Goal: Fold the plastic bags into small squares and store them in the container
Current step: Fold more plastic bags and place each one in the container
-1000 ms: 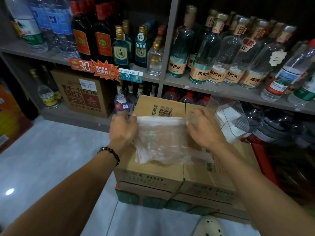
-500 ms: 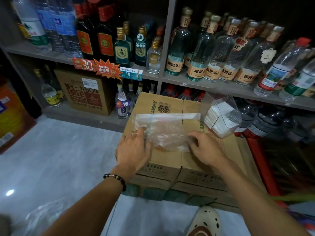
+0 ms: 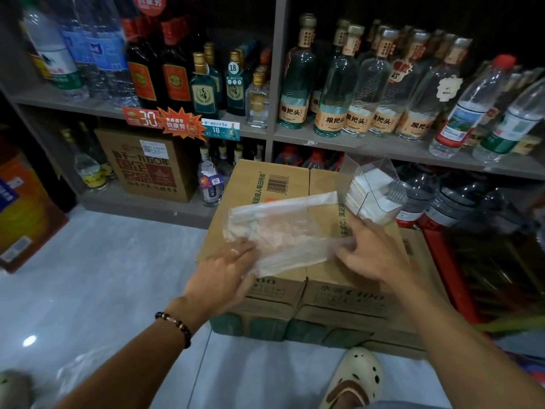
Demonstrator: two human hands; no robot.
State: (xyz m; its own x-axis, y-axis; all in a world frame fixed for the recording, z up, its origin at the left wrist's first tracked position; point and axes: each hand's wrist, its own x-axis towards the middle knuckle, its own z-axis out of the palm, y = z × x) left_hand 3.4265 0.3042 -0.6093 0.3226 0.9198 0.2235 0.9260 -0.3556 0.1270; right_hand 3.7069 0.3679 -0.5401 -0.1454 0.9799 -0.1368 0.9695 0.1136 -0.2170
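While our two hands work on top of the cardboard box (image 3: 321, 184), the printing around us reads plainly: a barcode sits on the box top, "C100" shows on its front face, and the bottles (image 3: 356, 84) on the shelf (image 3: 383, 147) behind carry tan labels reading 粮把头. An orange price tag (image 3: 141, 118) says "30" and a blue one (image 3: 219, 129) says "18"; a round "18" sticker sits on a green bottle (image 3: 234, 81).

We lay the clear plastic bag (image 3: 283, 228), partly folded, flat across the box top. Our left hand (image 3: 227, 273) presses its near left corner with fingers almost straight. Our right hand (image 3: 371, 252) touches the bag's right end with fingers loosely bent; we cannot tell whether it pinches the film.

A clear container (image 3: 373, 191) stands tilted at the box's far right corner, just beyond the bag, with white folded squares inside. Water jugs (image 3: 442, 202) crowd the right side. Grey floor (image 3: 103, 276) lies open to the left, where another bag (image 3: 79, 370) lies, and a cream clog (image 3: 354, 379) sits beside the box's near edge.
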